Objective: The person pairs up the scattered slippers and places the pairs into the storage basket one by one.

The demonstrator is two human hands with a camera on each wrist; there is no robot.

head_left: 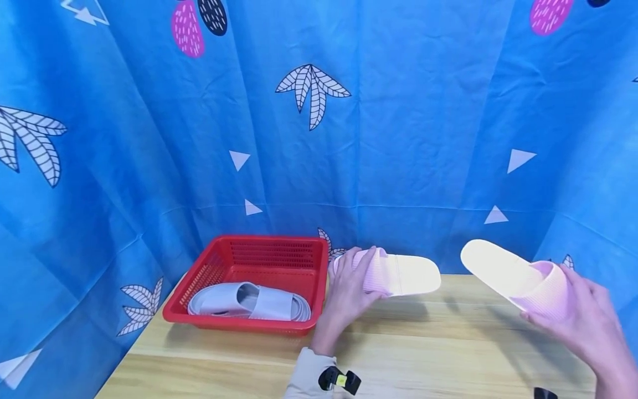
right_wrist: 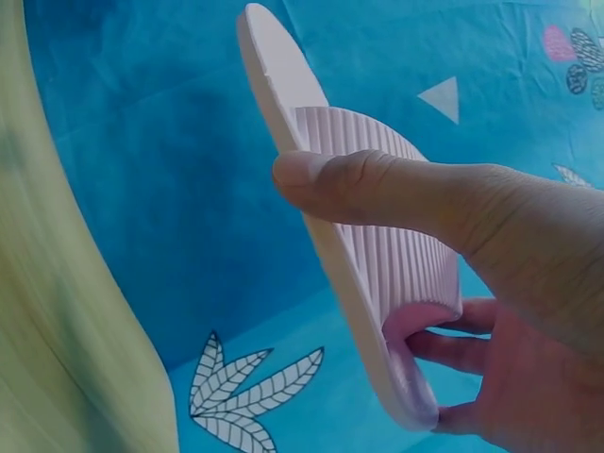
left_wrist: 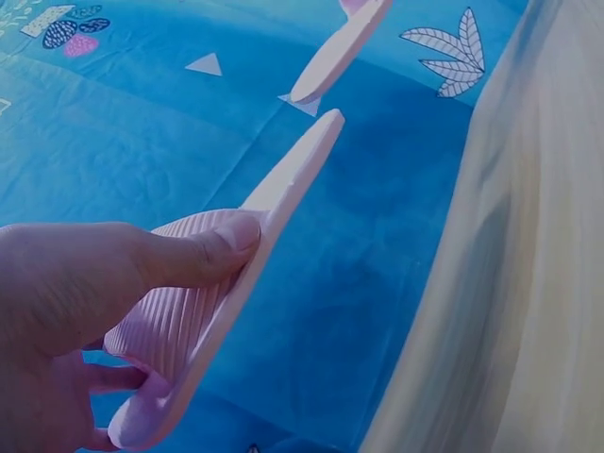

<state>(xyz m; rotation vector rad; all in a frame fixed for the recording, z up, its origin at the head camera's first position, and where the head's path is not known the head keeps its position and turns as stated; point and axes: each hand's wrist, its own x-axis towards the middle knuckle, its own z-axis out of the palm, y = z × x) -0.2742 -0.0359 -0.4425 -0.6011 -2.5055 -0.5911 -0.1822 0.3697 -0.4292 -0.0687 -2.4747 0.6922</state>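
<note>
Your head view alone shows the red basket (head_left: 239,323) on the table (head_left: 423,354), with pale grey slippers (head_left: 273,303) inside, just left of your left hand (head_left: 346,291). The left wrist view catches both pink slippers; the right wrist view has only the right-hand slipper (head_left: 498,269).

Your left hand is curled round the toe end of the left-hand slipper (head_left: 413,274), thumb (left_wrist: 231,236) across the ribbed strap and tip at the sole's edge, other fingers round the far side. Your right hand (head_left: 590,310) grips its slipper likewise, the heel pointing away from the palm. Both are held above the table, well apart.

Most of your fingertips are hidden behind the slippers. The left wrist view cuts off the second slipper at the top. A black object (head_left: 544,393) at the head view's bottom edge is too cropped to make out.
</note>
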